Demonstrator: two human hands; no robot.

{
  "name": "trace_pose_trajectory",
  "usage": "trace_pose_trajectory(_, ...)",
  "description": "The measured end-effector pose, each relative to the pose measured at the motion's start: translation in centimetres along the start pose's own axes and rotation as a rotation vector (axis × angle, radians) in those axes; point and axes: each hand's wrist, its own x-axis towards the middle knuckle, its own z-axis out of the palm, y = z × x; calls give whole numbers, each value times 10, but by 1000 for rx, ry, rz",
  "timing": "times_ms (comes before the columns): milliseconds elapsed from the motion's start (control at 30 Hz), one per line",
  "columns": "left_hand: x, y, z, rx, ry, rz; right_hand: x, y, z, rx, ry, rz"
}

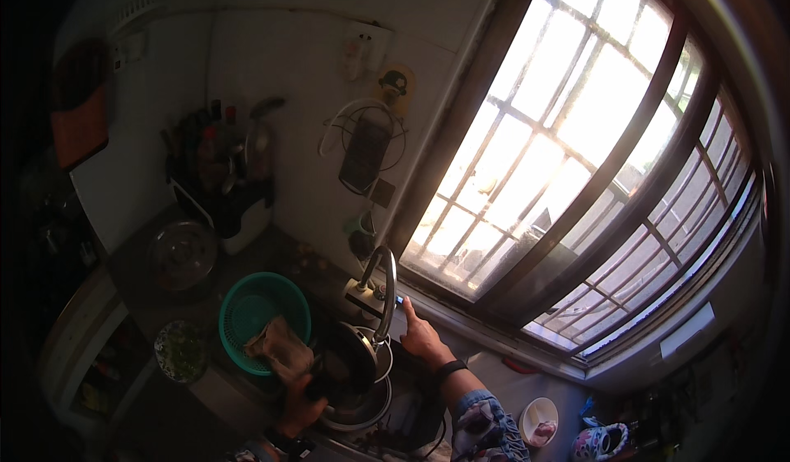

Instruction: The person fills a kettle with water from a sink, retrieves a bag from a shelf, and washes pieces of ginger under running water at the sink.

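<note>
My left hand is closed around the dark handle of a black pan, which is tilted on its side below the faucet spout. Just above that hand, a brown cloth hangs over the rim of a teal plastic colander; whether my fingers also grip it is unclear. My right hand reaches to the curved metal faucet, its index fingertip at the blue-marked lever. No object shows in this hand. A pale-rimmed pot and a metal basin are partly hidden by the pan.
A bowl of greens stands left of the colander, with a glass lid behind it. A utensil holder is in the back corner. A divided dish with meat and a patterned mug sit right, below the barred window.
</note>
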Motion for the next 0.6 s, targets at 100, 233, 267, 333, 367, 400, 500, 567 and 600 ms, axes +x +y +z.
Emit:
trace_pose_trajectory(100, 1, 13, -2, -49, -70, -68, -1, 2, -1, 2, -7, 14)
trace_pose_trajectory(233, -4, -13, 3, -30, -22, -44, -2, -4, -1, 12, -7, 12)
trace_pose_trajectory(267, -7, -25, 4, -7, 19, -26, -2, -6, 1, 14, -8, 7)
trace_pose_trajectory(333, -6, -19, 4, 12, 52, -9, -3, -2, 3, 0, 8, 23)
trace_pose_trajectory(367, -3, -4, 2, -16, -2, -31, -4, 1, 3, -1, 8, 30)
trace_pose_trajectory(400, -1, 7, -1, -42, -51, -52, -5, 1, 3, -2, 9, 29)
trace_pose_trajectory(500, -1, 5, 0, -26, -71, -55, -5, 6, 4, -2, 16, 25)
trace_pose_trajectory(567, -2, 5, 3, -25, -62, -51, -6, 9, 3, -1, 23, 22)
trace_pose_trajectory(600, -3, 5, 1, -14, -46, -50, -8, 2, 1, 8, 4, 27)
